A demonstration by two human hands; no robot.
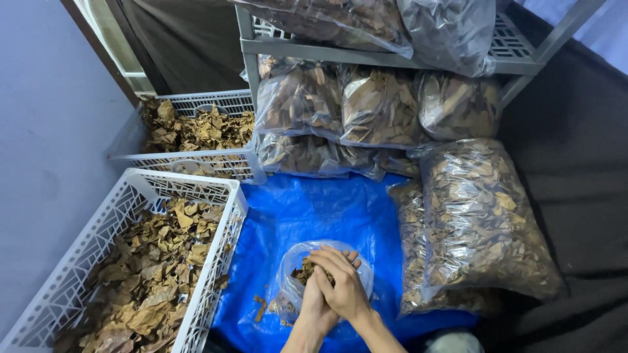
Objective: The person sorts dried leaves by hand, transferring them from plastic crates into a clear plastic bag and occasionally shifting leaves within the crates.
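- Your right hand point(343, 287) lies curled over your left hand point(318, 302), both pressing dry leaves point(303, 269) into a clear bag point(288, 278).
- Bag sits on the blue tarp point(307, 209), beside the white crate point(216, 261).

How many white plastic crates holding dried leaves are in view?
2. One white crate sits at lower left beside the blue tarp; a second crate sits behind it, against the shelf rack. Others may lie out of frame.

- A small clear plastic bag point(294, 278) with dry brown leaves lies on the blue sheet, under both hands.
- A big filled clear bag point(477, 222) lies at right.
- More filled bags point(376, 108) are stacked on the shelf.
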